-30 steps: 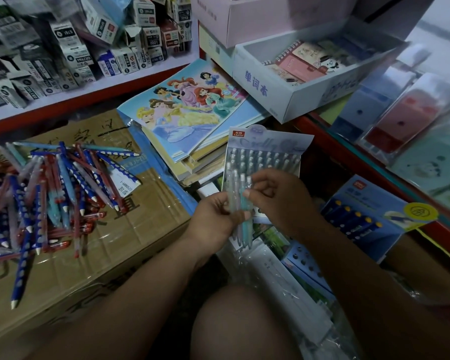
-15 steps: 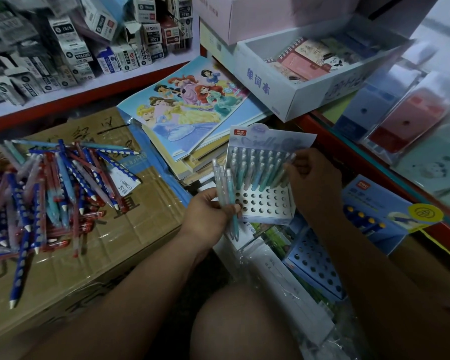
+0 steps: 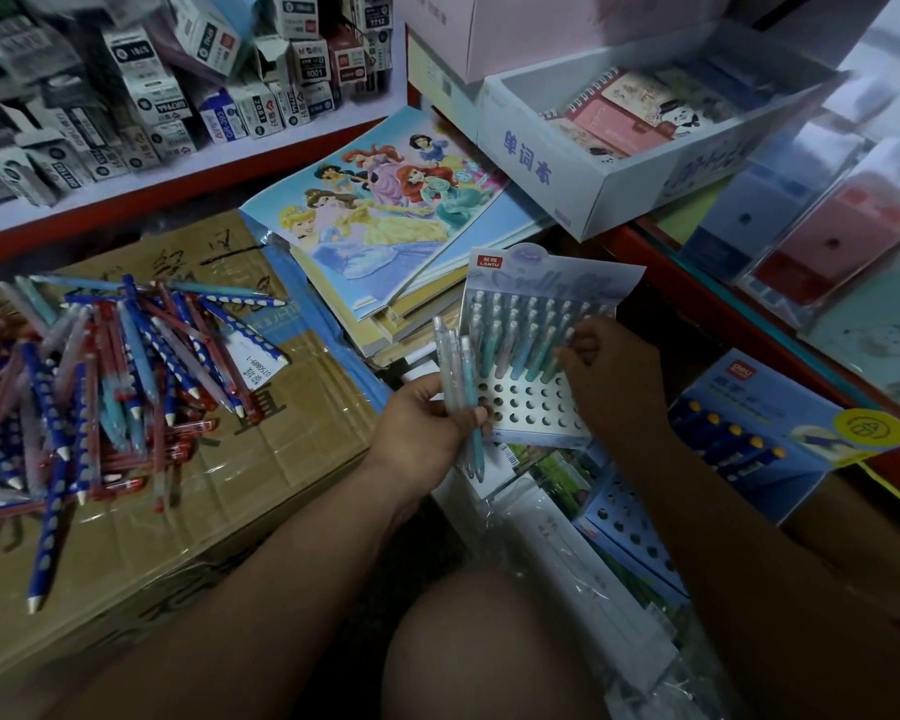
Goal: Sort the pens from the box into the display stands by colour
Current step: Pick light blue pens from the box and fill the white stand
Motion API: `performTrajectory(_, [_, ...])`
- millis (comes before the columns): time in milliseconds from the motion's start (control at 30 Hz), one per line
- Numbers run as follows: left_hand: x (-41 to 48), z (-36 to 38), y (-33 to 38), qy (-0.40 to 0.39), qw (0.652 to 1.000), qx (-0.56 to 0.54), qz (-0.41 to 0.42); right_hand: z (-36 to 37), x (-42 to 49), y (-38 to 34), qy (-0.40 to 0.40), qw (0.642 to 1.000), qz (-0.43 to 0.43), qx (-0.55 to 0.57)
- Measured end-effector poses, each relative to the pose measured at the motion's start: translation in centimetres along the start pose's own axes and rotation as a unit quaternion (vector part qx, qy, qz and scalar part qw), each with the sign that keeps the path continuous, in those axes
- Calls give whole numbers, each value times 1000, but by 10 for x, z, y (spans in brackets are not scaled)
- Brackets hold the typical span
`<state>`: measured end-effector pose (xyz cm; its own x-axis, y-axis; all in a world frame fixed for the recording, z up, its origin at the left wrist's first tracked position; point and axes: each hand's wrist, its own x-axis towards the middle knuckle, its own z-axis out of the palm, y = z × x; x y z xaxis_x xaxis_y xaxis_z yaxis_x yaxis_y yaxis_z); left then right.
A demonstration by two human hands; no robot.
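Across goes the right hand (image 3: 611,376), off the bundle it was picking from a second ago and down to the pale lilac cardboard display stand (image 3: 552,275), fingers curled among the pastel pens (image 3: 520,330) standing there; whether they pinch one cannot be told from this angle. The left hand (image 3: 422,428) grips a small bundle of pastel teal and white plastic pens (image 3: 461,376) upright, just beside the stand's left edge, thumb laid across the barrels. Watch that bundle: a slack grip and it fans out and drops into the clutter below. A knock from the right hand could tip the seated neighbours, and in this dim light teal and pale blue could easily be mixed. The lilac stand is filled at the back, with rows of open holes in front. A dark blue cardboard display stand (image 3: 749,433) to the right shows what look like blue pens with yellow ends. At left a brown taped cardboard box (image 3: 281,459) carries a loose heap of blue dotted and red pens (image 3: 100,376) on top.
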<state>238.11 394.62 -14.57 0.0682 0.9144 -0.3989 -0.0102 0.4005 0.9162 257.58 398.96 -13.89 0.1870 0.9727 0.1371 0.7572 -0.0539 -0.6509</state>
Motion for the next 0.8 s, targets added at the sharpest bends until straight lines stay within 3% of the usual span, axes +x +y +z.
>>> performTrajectory(233, [1,3,-1,-47,998,-31,1,-15,-13,-15,5,1000,11,-21])
performTrajectory(400, [-1,8,2,-92,995,-19,17,-14,-31,-47,-127,987,-34,91])
performTrajectory(467, [-3,10,1,-109,994,-7,18,-13,-33,-48,-144,981,-27,129])
performTrajectory(567, [-4,10,1,-89,996,-5,12,-19,-29,-40,-99,987,-21,124])
performTrajectory(700, [0,4,3,-24,999,-24,-8,-37,-19,-24,65,996,-22,49])
performTrajectory(800, [1,2,2,-14,999,-42,-14,-40,-15,-15,91,996,-20,-5])
